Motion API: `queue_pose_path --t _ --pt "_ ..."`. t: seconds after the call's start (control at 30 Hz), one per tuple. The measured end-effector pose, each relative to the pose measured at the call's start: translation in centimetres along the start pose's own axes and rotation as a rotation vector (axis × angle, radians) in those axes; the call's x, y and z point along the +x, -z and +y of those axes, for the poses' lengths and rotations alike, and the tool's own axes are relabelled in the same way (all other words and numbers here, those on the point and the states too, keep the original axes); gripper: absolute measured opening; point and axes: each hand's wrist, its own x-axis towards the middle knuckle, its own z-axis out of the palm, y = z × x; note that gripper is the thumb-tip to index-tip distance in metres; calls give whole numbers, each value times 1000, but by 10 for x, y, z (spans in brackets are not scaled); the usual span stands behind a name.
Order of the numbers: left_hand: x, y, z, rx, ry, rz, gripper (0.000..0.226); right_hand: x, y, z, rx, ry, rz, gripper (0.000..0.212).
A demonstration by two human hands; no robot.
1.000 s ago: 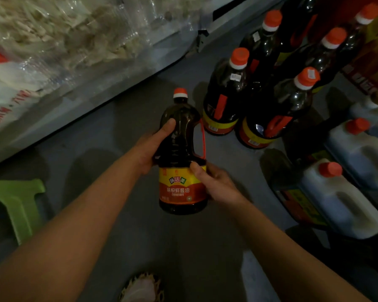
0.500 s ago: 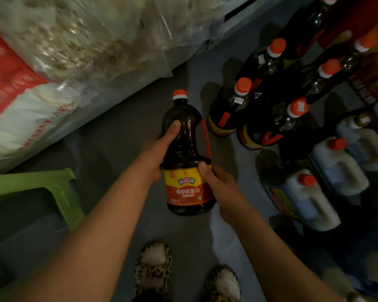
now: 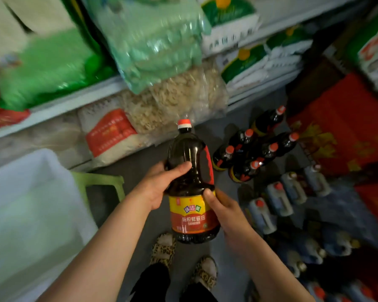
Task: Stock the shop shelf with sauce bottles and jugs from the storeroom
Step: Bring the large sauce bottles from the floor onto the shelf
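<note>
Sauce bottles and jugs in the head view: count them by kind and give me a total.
Held sauce bottle, gripped by left hand and right hand: 1
Dark floor bottles standing on the floor: 6
Pale jugs in the row beside them: 4
Total: 11. Further jugs at lower right are too blurred to count.

Both hands held a dark plastic sauce bottle (image 3: 191, 184) with a red cap upright: left hand (image 3: 162, 185) at the shoulder, right hand (image 3: 224, 211) at the label.
</note>
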Motion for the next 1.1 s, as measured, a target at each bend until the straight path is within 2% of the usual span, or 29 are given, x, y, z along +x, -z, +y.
queue_pose_path --t 0.17,0.3,0.43,0.5,0.6,0.7,0.83,0.87,0.97,1.1 --pt "-134 5 76 6 -179 16 48 -105 -37 -87 -83 146 -99 48" --pt "-227 21 135 15 -326 105 77 -173 -78 -151 -164 283 -148 48" --pt "-303 52 186 -7 -434 148 73 -215 -128 -199 -213 376 -196 49" --pt "-334 73 208 2 -504 195 81 -231 -157 -220 -230 435 -250 47" --pt "-374 116 232 15 -601 251 89 -254 -207 -249 -301 505 -321 50" --pt "-408 167 252 21 -675 318 88 -270 -262 -270 -348 564 -437 38" --pt "-449 241 280 59 -749 407 46 -279 -351 -286 -374 634 -520 53" --pt "-456 259 286 68 -759 423 47 -280 -374 -290 -374 642 -533 55" --pt "-471 315 307 91 -793 467 75 -276 -437 -301 -374 652 -573 54" --pt "-472 376 339 81 -868 474 64 -258 -504 -327 -372 689 -583 46"
